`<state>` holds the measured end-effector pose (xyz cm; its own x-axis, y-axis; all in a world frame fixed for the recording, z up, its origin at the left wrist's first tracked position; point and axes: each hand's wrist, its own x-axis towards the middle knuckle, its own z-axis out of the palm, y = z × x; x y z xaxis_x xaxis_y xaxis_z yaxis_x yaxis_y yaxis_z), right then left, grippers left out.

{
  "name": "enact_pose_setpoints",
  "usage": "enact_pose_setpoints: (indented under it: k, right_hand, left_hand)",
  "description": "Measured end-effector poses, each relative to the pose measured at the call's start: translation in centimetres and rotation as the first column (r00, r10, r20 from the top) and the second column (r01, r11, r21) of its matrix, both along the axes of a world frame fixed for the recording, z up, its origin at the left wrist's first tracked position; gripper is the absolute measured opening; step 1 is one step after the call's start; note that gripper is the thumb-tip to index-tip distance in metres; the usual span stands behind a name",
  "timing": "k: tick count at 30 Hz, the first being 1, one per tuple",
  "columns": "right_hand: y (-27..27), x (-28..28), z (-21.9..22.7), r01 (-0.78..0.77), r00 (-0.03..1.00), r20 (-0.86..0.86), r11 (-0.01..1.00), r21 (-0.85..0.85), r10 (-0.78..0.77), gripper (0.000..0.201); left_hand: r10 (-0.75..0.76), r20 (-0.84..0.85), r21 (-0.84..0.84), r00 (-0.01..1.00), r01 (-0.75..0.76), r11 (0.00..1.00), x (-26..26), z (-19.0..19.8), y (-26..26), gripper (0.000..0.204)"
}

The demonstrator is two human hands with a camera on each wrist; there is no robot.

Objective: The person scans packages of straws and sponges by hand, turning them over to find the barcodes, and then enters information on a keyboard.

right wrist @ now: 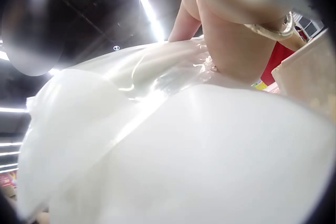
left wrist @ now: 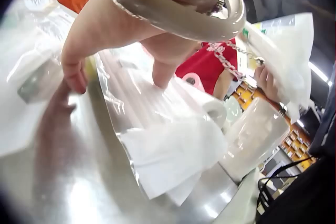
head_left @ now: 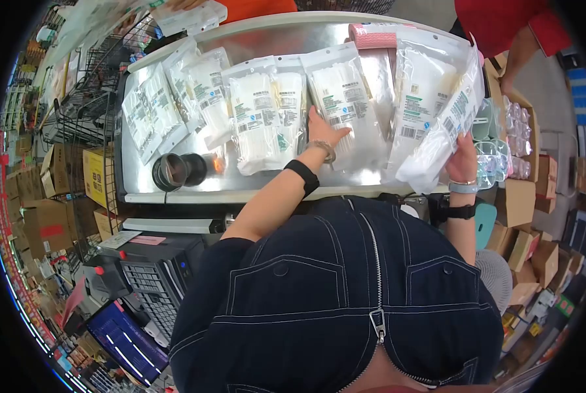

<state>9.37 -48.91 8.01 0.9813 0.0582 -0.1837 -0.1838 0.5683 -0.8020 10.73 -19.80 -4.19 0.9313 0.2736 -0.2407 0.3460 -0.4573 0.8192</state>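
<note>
On the metal counter (head_left: 208, 147) lie several clear plastic packets with white contents and green-and-black printing. My left hand (head_left: 322, 134) is spread over one printed packet (head_left: 345, 88) in the middle. In the left wrist view, its fingers (left wrist: 77, 74) come down along the packet's edge and the thumb rests on its clear film. At the counter's right end my right hand (head_left: 463, 160) grips another packet (head_left: 447, 134) by its side, holding it tilted. That packet overlaps a large packet (head_left: 414, 98) behind it. Glossy white film (right wrist: 157, 145) fills the right wrist view, hiding the fingertips.
Dark round containers (head_left: 178, 171) stand at the counter's front left. A pink roll (head_left: 375, 36) lies at the back edge. Beyond the right end, a carton (head_left: 534, 141) holds clear plastic goods. A person in red (head_left: 512, 26) stands behind it; a wire cart (head_left: 83, 124) is at left.
</note>
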Motion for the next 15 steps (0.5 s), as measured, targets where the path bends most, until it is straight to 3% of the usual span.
enact_pose_setpoints:
  k: [2,3,5,6,7,9,11,13,14,15]
  right_hand:
    - [-0.1,-0.2,0.2,0.006,1.000,-0.006,1.000,-0.017,-0.007,0.052]
    - [-0.3,-0.3,0.3,0.020,1.000,-0.008,0.999,-0.026,-0.021,0.051]
    - [-0.8,-0.5,0.3,0.021,1.000,-0.002,1.000,-0.021,-0.021,0.051]
    - [-1.1,-0.7,0.4,0.027,1.000,0.006,1.000,-0.010,-0.027,0.050]
    - [-1.3,-1.0,0.4,0.029,1.000,0.004,1.000,-0.011,-0.029,0.050]
    - [-1.9,-1.3,0.6,0.058,0.998,-0.019,0.998,0.005,-0.058,0.050]
    - [-2.8,-1.2,-0.1,0.045,0.998,-0.049,0.995,0.093,-0.041,0.049]
    - [-2.4,-0.8,-0.6,0.026,0.997,-0.079,0.982,0.186,-0.011,0.048]
    - [-1.5,0.0,-1.2,-0.048,0.994,-0.083,0.967,0.251,0.071,0.047]
    - [-0.1,1.0,-1.5,-0.124,0.985,-0.078,0.941,0.315,0.156,0.045]
  left_hand:
    - [0.030,-0.238,-0.234,0.971,-0.088,0.968,1.0,0.1,-0.1,0.081]
    - [0.032,-0.239,-0.239,0.971,-0.091,0.967,1.4,-0.3,0.1,0.081]
    - [-0.108,-0.332,-0.548,0.937,-0.099,0.831,1.9,-1.1,0.8,0.061]
    - [-0.084,-0.375,-0.522,0.923,-0.135,0.842,2.3,-1.4,1.0,0.044]
    - [-0.086,-0.376,-0.522,0.923,-0.135,0.842,2.1,-1.8,1.3,0.044]
    - [-0.028,-0.285,-0.720,0.958,-0.195,0.666,1.9,-1.7,1.9,0.038]
    - [-0.017,-0.268,-0.737,0.963,-0.194,0.647,2.0,-0.9,2.7,0.035]
    - [-0.121,-0.134,-0.819,0.984,-0.041,0.572,2.0,0.4,3.8,0.034]
    - [-0.149,-0.155,-0.765,0.976,-0.024,0.643,2.3,1.1,4.0,0.038]
    - [-0.137,-0.150,-0.762,0.979,-0.026,0.647,2.7,1.4,3.9,0.038]
